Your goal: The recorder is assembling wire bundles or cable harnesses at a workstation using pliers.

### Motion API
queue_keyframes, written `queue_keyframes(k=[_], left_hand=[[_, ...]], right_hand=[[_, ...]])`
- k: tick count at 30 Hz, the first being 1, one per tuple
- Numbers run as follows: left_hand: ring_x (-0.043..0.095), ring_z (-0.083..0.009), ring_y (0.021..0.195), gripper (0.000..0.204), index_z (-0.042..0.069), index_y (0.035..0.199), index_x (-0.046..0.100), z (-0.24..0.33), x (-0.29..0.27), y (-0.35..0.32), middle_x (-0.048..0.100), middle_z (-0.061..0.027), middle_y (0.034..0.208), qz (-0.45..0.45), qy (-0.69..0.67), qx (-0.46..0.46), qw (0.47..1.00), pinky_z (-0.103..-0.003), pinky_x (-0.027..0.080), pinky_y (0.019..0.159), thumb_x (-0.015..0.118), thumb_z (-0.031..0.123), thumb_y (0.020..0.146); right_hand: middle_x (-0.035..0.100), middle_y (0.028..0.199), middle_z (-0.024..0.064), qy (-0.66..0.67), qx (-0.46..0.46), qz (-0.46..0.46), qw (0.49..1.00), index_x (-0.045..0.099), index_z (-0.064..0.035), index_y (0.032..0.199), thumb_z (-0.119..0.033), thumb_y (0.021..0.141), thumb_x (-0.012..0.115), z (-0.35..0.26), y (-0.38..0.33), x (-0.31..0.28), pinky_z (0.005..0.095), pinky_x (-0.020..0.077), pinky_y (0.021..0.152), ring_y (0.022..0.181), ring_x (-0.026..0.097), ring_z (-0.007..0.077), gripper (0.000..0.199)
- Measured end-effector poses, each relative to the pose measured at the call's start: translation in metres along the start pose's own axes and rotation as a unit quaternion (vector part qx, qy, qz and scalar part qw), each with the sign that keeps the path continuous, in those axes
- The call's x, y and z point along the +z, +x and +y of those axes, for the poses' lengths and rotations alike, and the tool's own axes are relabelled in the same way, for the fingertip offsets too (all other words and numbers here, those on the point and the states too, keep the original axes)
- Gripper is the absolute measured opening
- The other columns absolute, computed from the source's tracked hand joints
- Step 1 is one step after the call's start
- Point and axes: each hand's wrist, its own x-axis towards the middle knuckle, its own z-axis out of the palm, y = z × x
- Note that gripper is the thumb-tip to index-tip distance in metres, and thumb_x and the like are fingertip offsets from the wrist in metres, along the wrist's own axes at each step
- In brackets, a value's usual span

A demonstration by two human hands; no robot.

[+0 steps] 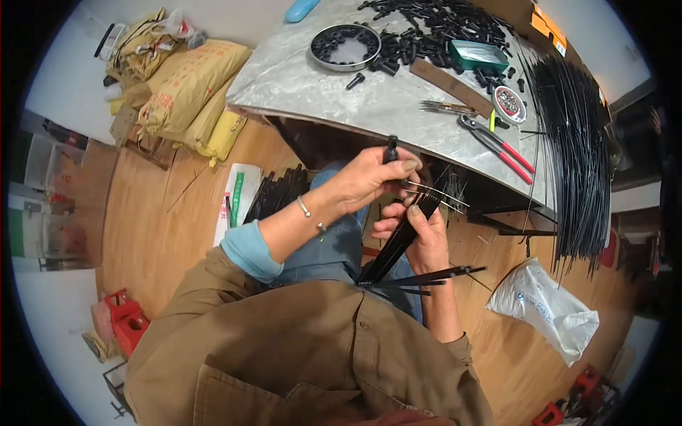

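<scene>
Over the lap, the right hand (428, 241) grips a bundle of slim black ribs (399, 245) near its upper end, thumb laid along it, while the lower end angles down toward the lap and several loose ribs fan rightward below the wrist. If that grip slackens, the strips could probably slide out of line, and the fanned ones might snag on the sleeve. The left hand (373, 177), just above and to the left, grasps a small black fitting (391, 150) that stands upright above its thumb; a careless turn of those fingers might drop it. Thin metal wires (455, 200) jut rightward across the bundle's top, between the two hands, and could perhaps bend if the hands pull unevenly. The bundle touches the right palm and lies just below the left fingertips. Farther off, the grey worktable (298, 92) bears red-handled pliers (477, 130), a sheaf of long black rods (575, 156) and a heap of black fittings (426, 35).
</scene>
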Motion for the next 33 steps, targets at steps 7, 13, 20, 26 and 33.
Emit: queue_keyframes(k=[7,13,20,26,33], left_hand=[[0.057,-0.0153,0.077,0.021,0.005,0.101,0.059,-0.020,0.001,-0.016,0.060,-0.0051,0.091,-0.005,-0.100,-0.017,0.995,-0.029,0.048,0.064,0.065,0.021,0.088],[0.056,-0.0147,0.077,0.023,0.006,0.101,0.059,-0.025,0.005,-0.014,0.057,-0.0042,0.090,0.001,-0.094,-0.041,0.995,-0.029,0.048,0.065,0.065,0.024,0.088],[0.058,-0.0144,0.076,0.027,0.003,0.104,0.058,-0.022,0.008,-0.011,0.059,-0.0051,0.089,-0.022,-0.078,-0.052,0.995,-0.027,0.050,0.063,0.065,0.024,0.088],[0.058,-0.0129,0.073,0.029,0.003,0.107,0.058,-0.026,0.015,-0.005,0.060,-0.0067,0.089,0.053,-0.050,-0.023,0.997,-0.025,0.050,0.062,0.067,0.021,0.087],[0.061,-0.0151,0.081,0.026,0.002,0.108,0.057,-0.026,0.019,-0.003,0.063,-0.0086,0.093,0.069,0.005,0.021,0.997,-0.026,0.051,0.065,0.066,0.018,0.088]], right_hand=[[0.064,0.089,0.0148,-0.046,-0.013,0.034,0.998,0.053,-0.0012,0.107,-0.023,0.095,0.054,0.008,-0.015,0.013,0.0427,0.0596,0.066,0.074,0.067,0.0260,0.025],[0.063,0.085,0.0123,-0.048,-0.017,0.055,0.997,0.054,-0.0011,0.104,-0.021,0.095,0.055,0.011,-0.022,0.011,0.0424,0.0597,0.066,0.072,0.066,0.0224,0.022],[0.063,0.084,0.0119,-0.040,-0.023,0.062,0.997,0.055,-0.0004,0.101,-0.019,0.095,0.053,0.010,-0.023,0.011,0.0413,0.0601,0.066,0.071,0.066,0.0211,0.020],[0.062,0.084,0.0115,-0.040,-0.024,0.077,0.996,0.055,0.0002,0.101,-0.019,0.095,0.053,0.010,-0.022,0.010,0.0411,0.0601,0.066,0.071,0.065,0.0206,0.021],[0.062,0.084,0.0123,-0.016,-0.026,0.088,0.996,0.056,0.0009,0.100,-0.020,0.095,0.055,0.009,-0.021,0.008,0.0397,0.0599,0.066,0.071,0.064,0.0202,0.022]])
